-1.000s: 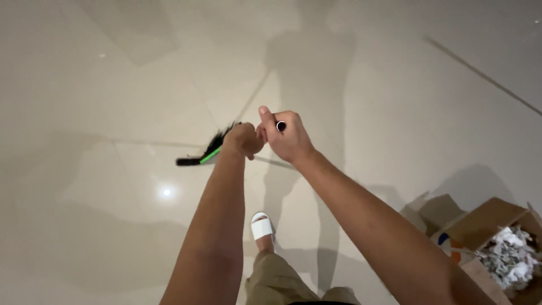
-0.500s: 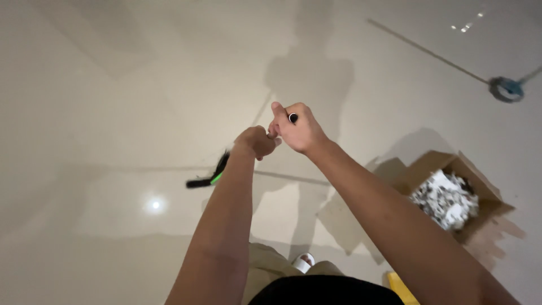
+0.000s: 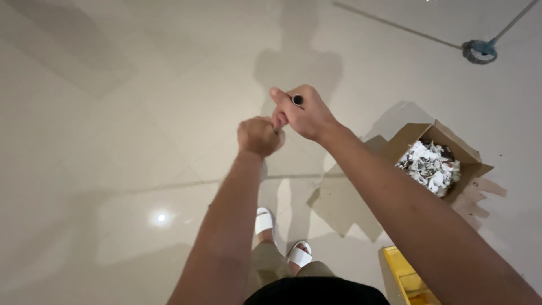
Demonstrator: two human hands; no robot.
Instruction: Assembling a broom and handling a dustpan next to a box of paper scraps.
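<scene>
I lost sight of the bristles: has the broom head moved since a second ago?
Yes. It lay left of the left hand beside the floor joint; now it is gone from that spot, hidden behind the hands, swept toward the sandalled feet.

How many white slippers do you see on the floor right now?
2. One white slipper lies below the left hand; the other slipper sits just right of it, partly hidden by the person's shorts.
</scene>
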